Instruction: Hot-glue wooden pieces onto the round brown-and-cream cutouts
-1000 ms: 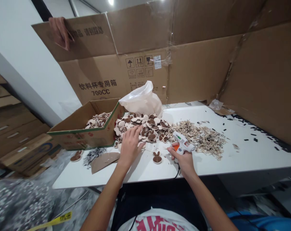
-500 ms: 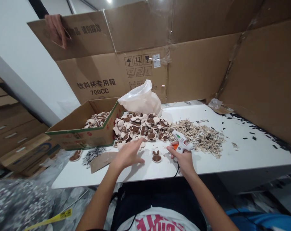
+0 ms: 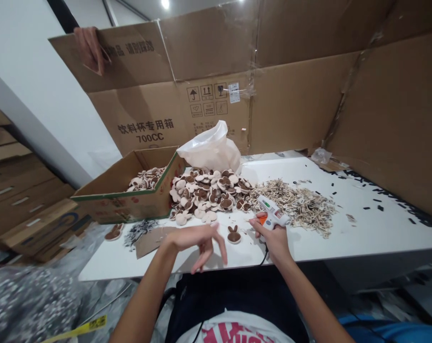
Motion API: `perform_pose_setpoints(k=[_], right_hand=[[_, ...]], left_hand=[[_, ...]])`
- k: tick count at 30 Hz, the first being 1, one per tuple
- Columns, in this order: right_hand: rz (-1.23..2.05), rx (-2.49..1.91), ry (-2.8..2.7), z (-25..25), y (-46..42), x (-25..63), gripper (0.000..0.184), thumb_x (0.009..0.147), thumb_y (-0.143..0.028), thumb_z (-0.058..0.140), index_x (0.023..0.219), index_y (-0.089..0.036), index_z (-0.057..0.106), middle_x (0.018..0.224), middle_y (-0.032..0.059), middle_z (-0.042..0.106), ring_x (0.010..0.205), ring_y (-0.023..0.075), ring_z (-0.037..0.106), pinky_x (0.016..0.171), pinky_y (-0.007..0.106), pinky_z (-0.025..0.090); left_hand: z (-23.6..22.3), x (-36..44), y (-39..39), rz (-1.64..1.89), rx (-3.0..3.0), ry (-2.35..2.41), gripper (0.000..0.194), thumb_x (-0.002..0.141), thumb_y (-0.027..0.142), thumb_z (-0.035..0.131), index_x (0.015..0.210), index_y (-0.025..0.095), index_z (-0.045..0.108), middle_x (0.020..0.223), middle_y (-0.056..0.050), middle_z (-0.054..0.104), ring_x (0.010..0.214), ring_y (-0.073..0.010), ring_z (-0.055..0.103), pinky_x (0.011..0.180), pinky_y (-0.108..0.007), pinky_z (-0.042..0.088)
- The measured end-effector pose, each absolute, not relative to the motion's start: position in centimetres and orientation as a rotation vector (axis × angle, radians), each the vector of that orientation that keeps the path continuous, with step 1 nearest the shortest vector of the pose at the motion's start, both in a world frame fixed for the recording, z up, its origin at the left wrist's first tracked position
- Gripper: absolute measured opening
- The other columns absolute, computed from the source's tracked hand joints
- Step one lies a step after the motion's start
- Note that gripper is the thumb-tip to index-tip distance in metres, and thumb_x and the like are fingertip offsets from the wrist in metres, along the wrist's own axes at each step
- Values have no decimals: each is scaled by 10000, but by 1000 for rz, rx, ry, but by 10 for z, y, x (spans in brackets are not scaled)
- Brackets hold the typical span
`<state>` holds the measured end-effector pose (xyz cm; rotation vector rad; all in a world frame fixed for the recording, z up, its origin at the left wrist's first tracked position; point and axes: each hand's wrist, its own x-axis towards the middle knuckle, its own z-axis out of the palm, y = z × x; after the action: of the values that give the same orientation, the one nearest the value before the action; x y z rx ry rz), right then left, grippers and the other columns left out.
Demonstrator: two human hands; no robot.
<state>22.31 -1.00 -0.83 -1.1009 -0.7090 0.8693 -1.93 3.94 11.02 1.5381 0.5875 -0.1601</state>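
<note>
The left hand (image 3: 201,240) has drawn back from the pile toward the near table edge, while the right hand (image 3: 274,237) has hardly shifted. From where I stand, the cardboard wall (image 3: 297,105) is the biggest thing, rising behind the white table (image 3: 373,231); another person's hand (image 3: 89,50) hangs over its top left edge. On the table's left stands a green-rimmed box (image 3: 126,208) with rabbit-shaped pieces inside, and beside it slumps a pale bag (image 3: 212,147). In front of the bag spreads the pile (image 3: 205,193) of brown and cream rabbit pieces, meeting a heap of thin cream strips (image 3: 303,205) on its right. The left hand is empty, fingers loosely parted and bent downward; I can't tell whether they touch the table. The right hand is wrapped round a white glue gun (image 3: 275,214). Between the hands lies one brown-faced rabbit piece (image 3: 233,236), apart from the pile, and black bits (image 3: 380,208) scatter far right
</note>
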Motion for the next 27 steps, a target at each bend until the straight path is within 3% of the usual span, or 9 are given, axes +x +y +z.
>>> perform_pose_setpoints(k=[2, 5, 9, 11, 14, 18, 21, 24, 27], right_hand=[[872, -1103, -711, -7, -10, 223, 455, 659, -416, 925, 943, -188, 652, 722, -3, 694, 484, 114, 548, 491, 256, 471], [869, -1116, -702, -5, -10, 222, 453, 656, -415, 925, 932, -184, 650, 722, -3, 691, 479, 113, 542, 490, 260, 478], [870, -1136, -680, -4, -10, 222, 461, 649, -415, 927, 938, -183, 654, 733, 4, 703, 473, 115, 544, 487, 263, 480], [872, -1136, -677, -5, -10, 222, 454, 653, -414, 924, 938, -183, 656, 720, 3, 702, 473, 116, 545, 487, 260, 477], [873, -1129, -678, -7, -10, 222, 445, 660, -408, 923, 938, -187, 656, 730, -2, 704, 470, 110, 543, 487, 256, 473], [856, -1126, -691, -6, -10, 222, 438, 665, -410, 921, 933, -196, 649, 727, -14, 702, 466, 110, 543, 490, 258, 472], [851, -1141, -696, -6, -9, 223, 445, 658, -427, 921, 922, -191, 651, 704, -15, 694, 467, 116, 545, 496, 265, 477], [843, -1123, -702, -7, -9, 223, 459, 650, -431, 922, 924, -183, 650, 706, -6, 690, 469, 120, 544, 495, 274, 485], [842, -1118, -700, -9, -9, 223, 458, 654, -421, 922, 936, -182, 651, 713, -1, 690, 468, 120, 543, 488, 274, 480]], left_hand=[[105, -25, 38, -291, 1853, 967, 641, 794, 783, 624, 904, 174, 790, 511, -78, 669, 508, -285, 667, 618, -387, 538], [97, -24, 39, 200, 2296, 1590, 683, 733, 700, 756, 1189, 192, 734, 912, -159, 790, 937, -392, 733, 856, -452, 533], [95, -8, 44, 871, 2319, 1332, 859, 870, 695, 631, 1586, 293, 381, 1629, -131, 412, 1516, -372, 336, 1215, -517, 258], [98, -1, 45, 950, 2002, 940, 765, 972, 719, 408, 1615, 315, 312, 1674, -99, 339, 1527, -333, 332, 1224, -501, 261], [102, -2, 43, 682, 1520, 474, 848, 993, 729, 53, 1621, 218, 306, 1347, -194, 679, 1204, -341, 676, 1070, -528, 441], [106, -18, 40, -73, 1647, 537, 860, 977, 770, 147, 1594, 221, 385, 781, -83, 773, 556, -253, 721, 755, -421, 556], [105, -24, 39, -51, 2137, 1057, 764, 958, 765, 360, 1545, 290, 479, 1103, -113, 781, 903, -313, 767, 899, -429, 537], [103, -16, 40, 533, 2372, 1326, 746, 969, 734, 392, 1595, 327, 388, 1612, -102, 449, 1476, -380, 411, 1191, -523, 306], [103, -3, 41, 877, 2018, 971, 764, 991, 746, 249, 1649, 359, 205, 1699, -81, 280, 1527, -342, 335, 1220, -539, 254]])
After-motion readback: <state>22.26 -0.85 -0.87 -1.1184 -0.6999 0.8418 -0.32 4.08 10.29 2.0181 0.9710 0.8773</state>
